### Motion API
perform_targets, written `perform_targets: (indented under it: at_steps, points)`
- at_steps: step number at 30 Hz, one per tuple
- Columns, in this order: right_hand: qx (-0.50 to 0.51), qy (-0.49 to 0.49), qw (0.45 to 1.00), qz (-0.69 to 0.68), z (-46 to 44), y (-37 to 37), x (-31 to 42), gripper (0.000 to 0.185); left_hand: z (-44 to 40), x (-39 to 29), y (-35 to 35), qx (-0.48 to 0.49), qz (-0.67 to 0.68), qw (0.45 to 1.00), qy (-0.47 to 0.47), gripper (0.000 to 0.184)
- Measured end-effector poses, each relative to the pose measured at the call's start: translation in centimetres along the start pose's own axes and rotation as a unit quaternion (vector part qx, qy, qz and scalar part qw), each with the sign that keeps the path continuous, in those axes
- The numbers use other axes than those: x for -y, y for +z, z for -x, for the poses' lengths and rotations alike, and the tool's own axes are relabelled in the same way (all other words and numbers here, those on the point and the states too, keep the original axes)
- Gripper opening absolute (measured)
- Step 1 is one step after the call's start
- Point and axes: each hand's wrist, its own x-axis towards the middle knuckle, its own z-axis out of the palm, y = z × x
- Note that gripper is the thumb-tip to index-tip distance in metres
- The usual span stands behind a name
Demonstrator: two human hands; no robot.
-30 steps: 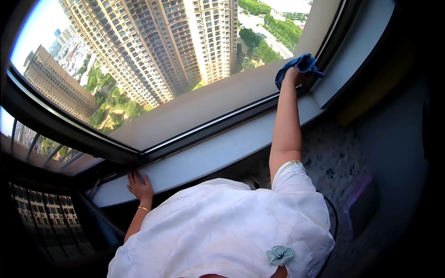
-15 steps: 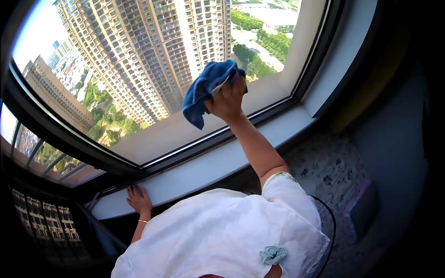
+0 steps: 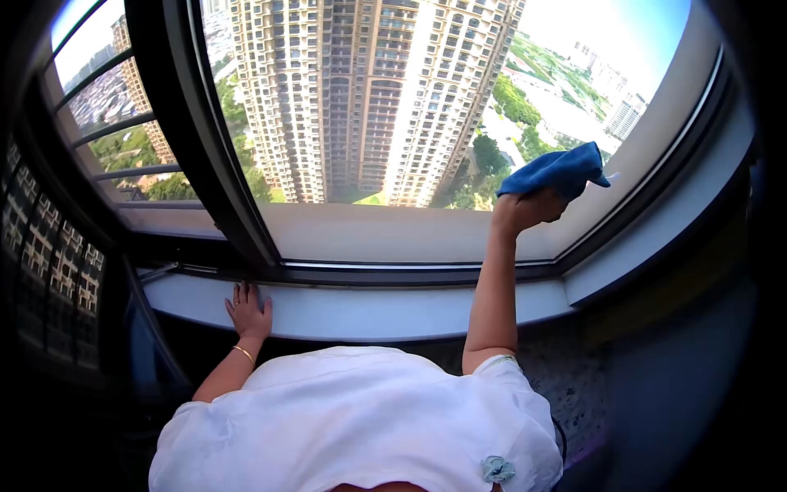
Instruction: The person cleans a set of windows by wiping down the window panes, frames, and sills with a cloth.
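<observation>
A folded blue cloth (image 3: 551, 170) is gripped in my right hand (image 3: 529, 210), held at the lower right part of the large window pane (image 3: 393, 230). The cloth covers most of my fingers, and one corner sticks out to the right. My right arm is stretched out straight. My left hand (image 3: 248, 312) lies flat with fingers spread on the white window sill (image 3: 369, 310), close to the dark frame. It holds nothing; a ring and a gold bracelet show on that side.
The dark window frame (image 3: 410, 274) runs along the sill. On the left, a window opening with horizontal bars (image 3: 123, 123) adjoins an opened sash (image 3: 57, 246) with reflections. Tall buildings (image 3: 369, 98) stand outside. A patterned surface (image 3: 566, 385) lies below the sill at right.
My right hand has moved the blue cloth rightward across the pane toward its right side. My view has turned, so the window now sits level. My left hand stays on the sill.
</observation>
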Motion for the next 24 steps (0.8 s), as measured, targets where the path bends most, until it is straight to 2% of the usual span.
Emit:
perform_targets:
  at_steps: [3,4,5,7,8,11,12,13,14,15,17,19,20,21,22,23,24]
  points:
    - [0.054,-0.174,0.981,-0.060,5.0,-0.6,10.1,0.055,0.1,0.1,-0.1,-0.012,0.017,1.000,0.002,0.056]
    - [0.101,-0.251,0.960,-0.074,6.5,-0.3,11.1,0.055,0.3,0.1,0.0,-0.009,0.020,1.000,-0.001,0.056]
    - [0.117,-0.381,0.916,-0.053,6.6,-0.2,11.1,0.050,0.2,0.3,0.2,-0.007,0.023,1.000,-0.001,0.056]
    - [0.117,-0.468,0.875,-0.043,3.8,0.0,9.6,0.053,0.2,0.7,0.4,-0.006,0.022,1.000,-0.003,0.056]
    - [0.112,-0.469,0.876,-0.028,1.5,0.0,8.1,0.047,0.3,0.8,0.4,-0.005,0.019,1.000,-0.004,0.056]
    - [-0.060,-0.281,0.958,-0.009,-9.8,0.2,4.8,0.064,0.1,0.3,0.0,-0.004,0.014,1.000,-0.008,0.057]
    - [-0.132,-0.301,0.943,-0.043,-14.7,0.2,3.1,0.063,0.1,0.2,-0.2,-0.005,0.009,1.000,-0.009,0.058]
    - [-0.198,-0.220,0.955,0.015,-17.8,1.0,0.1,0.057,0.1,0.1,-0.3,-0.003,0.003,1.000,-0.009,0.058]
    - [-0.132,-0.021,0.990,0.035,-19.9,0.7,-0.7,0.054,0.1,0.1,-0.2,-0.002,0.004,1.000,-0.007,0.059]
    - [-0.060,0.179,0.980,0.056,-21.0,0.5,-0.7,0.052,0.1,0.2,-0.1,-0.002,0.003,1.000,-0.005,0.059]
    - [-0.132,0.109,0.972,0.163,-21.1,2.4,1.8,0.050,0.0,0.3,-0.3,0.005,0.006,1.000,-0.008,0.059]
    - [-0.180,-0.093,0.957,0.206,-17.6,4.5,6.4,0.053,0.0,0.1,-0.9,0.019,0.010,1.000,-0.011,0.059]
    - [-0.174,-0.164,0.954,0.182,-14.4,4.3,10.4,0.055,-0.1,0.1,-0.8,0.020,0.007,1.000,-0.013,0.059]
    - [-0.160,-0.239,0.951,0.114,-10.3,3.4,15.0,0.056,0.0,0.2,-0.5,0.012,0.010,1.000,-0.012,0.058]
    - [-0.127,-0.267,0.955,0.003,-5.9,3.2,17.9,0.057,0.1,0.3,-0.1,0.002,0.014,1.000,-0.010,0.057]
    - [-0.021,-0.279,0.960,0.005,-0.7,2.3,18.6,0.053,0.0,0.4,0.1,-0.010,0.020,1.000,-0.008,0.055]
    - [0.041,-0.334,0.941,-0.032,4.0,1.6,17.8,0.045,0.0,0.5,0.0,-0.003,0.021,1.000,-0.007,0.056]
